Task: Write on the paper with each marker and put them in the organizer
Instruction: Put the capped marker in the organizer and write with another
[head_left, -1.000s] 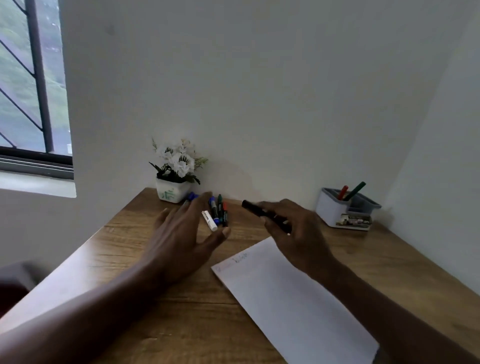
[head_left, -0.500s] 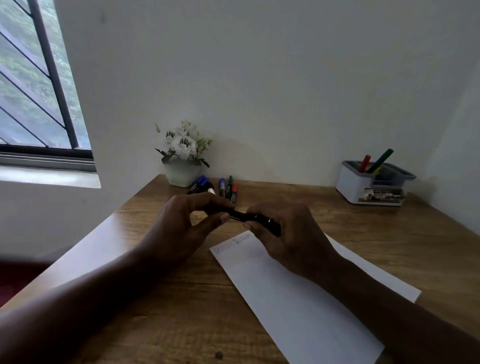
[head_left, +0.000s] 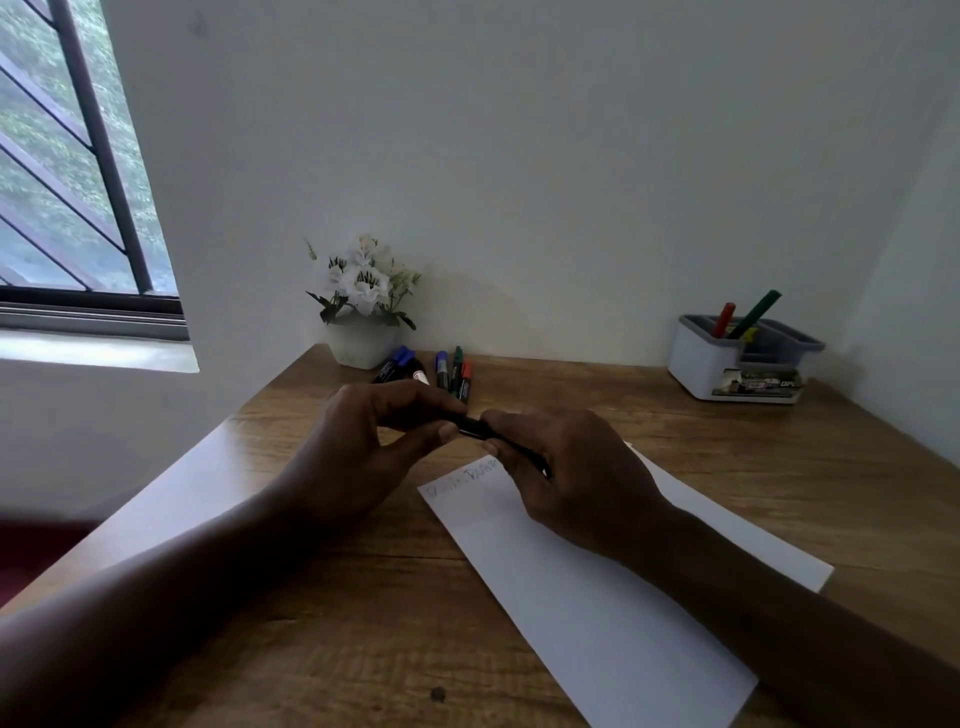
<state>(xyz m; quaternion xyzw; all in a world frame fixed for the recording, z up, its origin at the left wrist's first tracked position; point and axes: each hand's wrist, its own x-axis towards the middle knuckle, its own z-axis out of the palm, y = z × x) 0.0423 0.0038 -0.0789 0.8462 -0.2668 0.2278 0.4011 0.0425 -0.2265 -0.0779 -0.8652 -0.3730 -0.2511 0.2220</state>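
Note:
Both my hands hold one black marker (head_left: 475, 427) above the top left corner of the white paper (head_left: 597, 597). My left hand (head_left: 374, 441) pinches the marker's left end between thumb and fingers. My right hand (head_left: 566, 467) grips its body, hiding most of it. The paper lies slanted on the wooden desk (head_left: 779, 467) and carries faint writing (head_left: 467, 478) near its top edge. Several loose markers (head_left: 452, 371) with blue, green and red caps lie behind my hands. The white and grey organizer (head_left: 727, 364) at the back right holds a red marker (head_left: 723, 318) and a green marker (head_left: 756, 312).
A white pot of white flowers (head_left: 363, 306) stands at the desk's back left corner, against the wall. A barred window (head_left: 67, 171) is at the far left. The desk's left edge runs diagonally past my left forearm. A small dark speck (head_left: 438, 693) lies on the wood near me.
My left hand left the loose markers and came to the black marker's end. The right hand brought the marker down over the paper's corner. The camera tilted and moved closer.

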